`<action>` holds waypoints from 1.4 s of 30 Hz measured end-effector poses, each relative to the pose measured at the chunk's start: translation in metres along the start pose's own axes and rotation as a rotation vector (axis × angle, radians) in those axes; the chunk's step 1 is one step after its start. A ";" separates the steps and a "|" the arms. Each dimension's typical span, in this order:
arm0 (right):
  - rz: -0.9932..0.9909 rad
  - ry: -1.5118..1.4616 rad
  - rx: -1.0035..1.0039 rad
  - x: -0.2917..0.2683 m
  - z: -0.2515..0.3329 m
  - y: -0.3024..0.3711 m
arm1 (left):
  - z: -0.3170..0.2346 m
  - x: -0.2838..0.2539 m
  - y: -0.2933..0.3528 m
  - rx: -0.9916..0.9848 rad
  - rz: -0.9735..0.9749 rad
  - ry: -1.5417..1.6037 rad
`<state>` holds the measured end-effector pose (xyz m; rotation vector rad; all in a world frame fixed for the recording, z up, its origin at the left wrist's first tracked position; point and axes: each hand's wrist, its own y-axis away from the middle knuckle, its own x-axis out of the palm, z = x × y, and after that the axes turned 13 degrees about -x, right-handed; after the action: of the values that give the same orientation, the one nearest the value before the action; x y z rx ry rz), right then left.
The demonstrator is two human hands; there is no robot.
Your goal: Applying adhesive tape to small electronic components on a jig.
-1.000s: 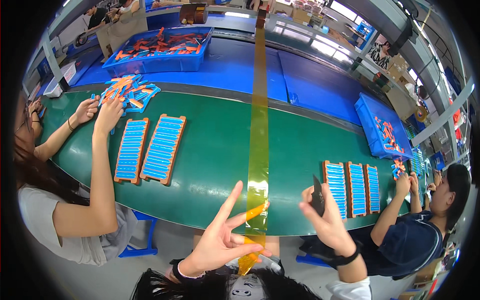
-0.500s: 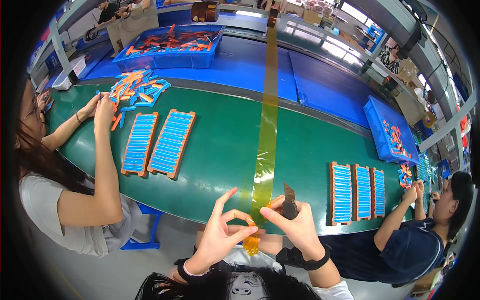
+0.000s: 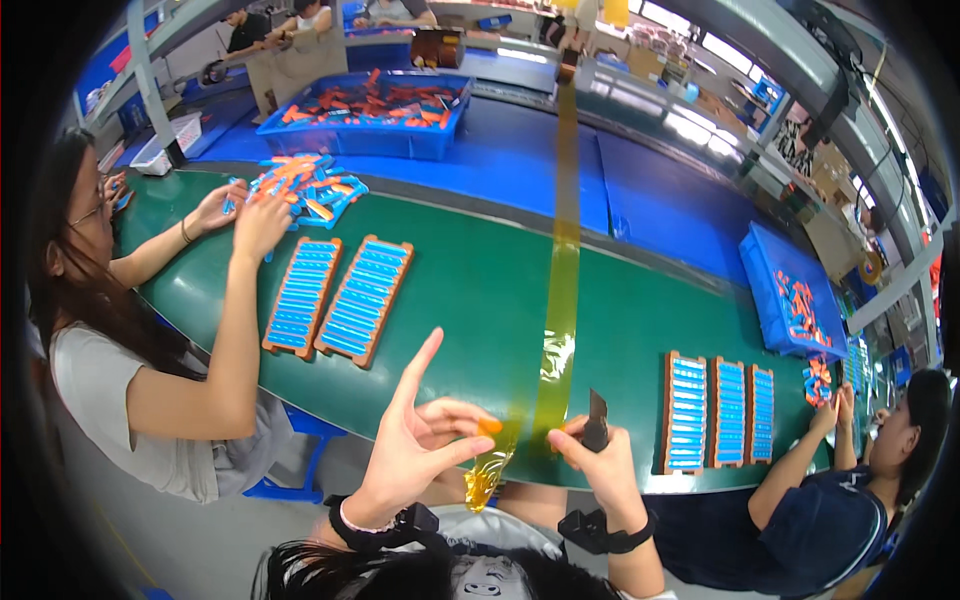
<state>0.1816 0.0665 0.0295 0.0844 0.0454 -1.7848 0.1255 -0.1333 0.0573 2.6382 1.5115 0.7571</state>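
Note:
A long strip of amber see-through tape [image 3: 562, 320] runs down across the green table to my hands. My left hand [image 3: 415, 445] pinches tape between thumb and a finger, its index finger stretched upward. A crumpled tape end [image 3: 482, 482] hangs below that pinch. My right hand [image 3: 603, 468] holds a black utility knife [image 3: 596, 425], blade pointing up. Its thumb and forefinger are at the lower edge of the strip. Orange covers sit on some fingertips. Whether the tape between my hands is still one piece with the strip, I cannot tell.
Orange frames filled with blue strips stand left [image 3: 364, 300] and right [image 3: 686, 412] on the green table [image 3: 470, 290]. Blue bins [image 3: 360, 135] [image 3: 785, 290] hold orange and blue pieces. A loose pile [image 3: 310, 190] lies before the left co-worker [image 3: 150, 370]; another co-worker [image 3: 780, 520] sits right.
My hands have moved apart, left hand leftward and right hand slightly right, with tape visible between them. The whole view has shifted. The left co-worker's hand has moved onto the pile.

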 end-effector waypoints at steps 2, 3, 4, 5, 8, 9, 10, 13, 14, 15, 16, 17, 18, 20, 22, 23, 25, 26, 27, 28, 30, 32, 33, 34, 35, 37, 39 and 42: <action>-0.033 -0.018 0.012 0.000 -0.008 0.002 | -0.016 0.009 -0.006 0.104 0.029 0.026; -0.034 -0.039 0.000 -0.001 -0.013 0.003 | -0.022 0.013 -0.010 0.125 0.076 0.021; -0.036 -0.061 -0.016 -0.001 -0.017 0.003 | -0.027 0.015 -0.014 0.157 0.080 0.008; -0.032 -0.049 -0.018 -0.003 -0.021 0.004 | -0.030 0.017 -0.023 0.174 0.104 -0.035; -0.028 -0.037 0.004 -0.009 -0.036 0.004 | -0.052 0.028 -0.062 0.258 0.149 -0.100; -0.034 -0.040 0.001 -0.011 -0.042 0.004 | -0.063 0.032 -0.080 0.289 0.130 -0.076; -0.045 -0.046 0.001 -0.014 -0.047 0.004 | -0.076 0.038 -0.098 0.315 0.115 -0.053; -0.012 -0.144 0.013 -0.011 -0.038 0.002 | -0.138 0.056 -0.146 0.505 0.030 -0.080; -0.015 -0.146 -0.005 -0.009 -0.035 0.003 | -0.160 0.059 -0.165 0.598 0.034 -0.082; -0.039 -0.164 -0.039 -0.008 -0.036 0.004 | -0.186 0.068 -0.179 0.641 -0.018 -0.108; -0.062 -0.181 -0.071 -0.007 -0.037 0.005 | -0.211 0.073 -0.195 0.710 -0.056 -0.149; -0.110 -0.198 -0.079 -0.005 -0.039 0.005 | -0.235 0.077 -0.209 0.733 -0.145 -0.183; -0.085 -0.233 -0.077 -0.006 -0.034 0.006 | -0.254 0.082 -0.215 0.760 -0.162 -0.145; -0.088 -0.241 -0.069 -0.008 -0.037 0.007 | -0.273 0.101 -0.228 0.812 -0.225 -0.122; -0.071 -0.231 -0.066 -0.009 -0.038 0.006 | -0.288 0.113 -0.248 0.909 -0.158 -0.053; -0.068 -0.222 -0.072 -0.007 -0.040 0.007 | -0.294 0.114 -0.260 0.912 -0.153 -0.054; -0.072 -0.215 -0.078 -0.007 -0.039 0.007 | -0.300 0.119 -0.275 0.957 -0.324 -0.162; -0.064 -0.224 -0.070 -0.007 -0.037 0.008 | -0.300 0.122 -0.278 0.955 -0.318 -0.163; -0.055 -0.232 -0.062 -0.008 -0.036 0.007 | -0.301 0.125 -0.281 0.949 -0.469 -0.195; -0.057 -0.233 -0.060 -0.009 -0.036 0.007 | -0.301 0.127 -0.282 0.939 -0.624 -0.225; -0.037 -0.254 -0.044 -0.010 -0.036 0.007 | -0.302 0.127 -0.291 0.958 -0.653 -0.202; -0.037 -0.257 -0.030 -0.011 -0.037 0.007 | -0.301 0.130 -0.292 0.978 -0.684 -0.181; -0.037 -0.259 -0.020 -0.010 -0.037 0.007 | -0.301 0.134 -0.292 0.971 -0.730 -0.211; -0.037 -0.259 -0.016 -0.011 -0.038 0.008 | -0.299 0.138 -0.291 0.961 -0.774 -0.238; -0.041 -0.253 -0.014 -0.012 -0.039 0.009 | -0.298 0.140 -0.289 0.964 -0.776 -0.253; -0.045 -0.245 -0.003 -0.012 -0.038 0.010 | -0.299 0.137 -0.280 0.983 -0.870 -0.388; -0.049 -0.255 -0.005 -0.010 -0.034 0.008 | -0.297 0.126 -0.280 1.049 -1.114 -0.580; -0.031 -0.264 -0.037 -0.008 -0.033 0.008 | -0.302 0.109 -0.269 0.854 -1.075 -0.574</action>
<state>0.1918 0.0747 -0.0022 -0.1793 -0.1108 -1.8116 -0.1706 0.0310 0.3031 1.4841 2.8475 -0.7677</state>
